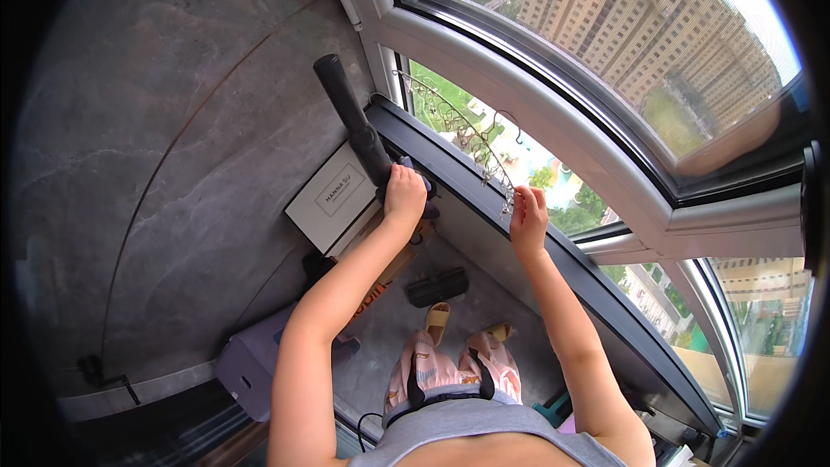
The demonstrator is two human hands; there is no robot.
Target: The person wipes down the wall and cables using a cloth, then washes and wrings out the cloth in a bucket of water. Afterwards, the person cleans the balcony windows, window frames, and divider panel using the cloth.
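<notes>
My left hand (406,198) is closed at the black upper part of what looks like a stick vacuum cleaner (350,107), beside its purple parts. My arm and fingers hide some of its body. A dark floor head (437,287) rests on the floor below. In my right hand (529,219) is the near end of a curved metal clip hanger (468,126), pinched between thumb and fingers. Its hook (506,118) points up toward the window frame, and several small wire clips dangle along its length, above the dark sill (467,181).
A white box (334,198) bearing writing stands on a cardboard box against the grey marbled wall (162,110). A purple case (249,363) is at lower left. Framed windows (583,65) rise on the right. My slippered feet (438,321) are on the grey floor (376,363).
</notes>
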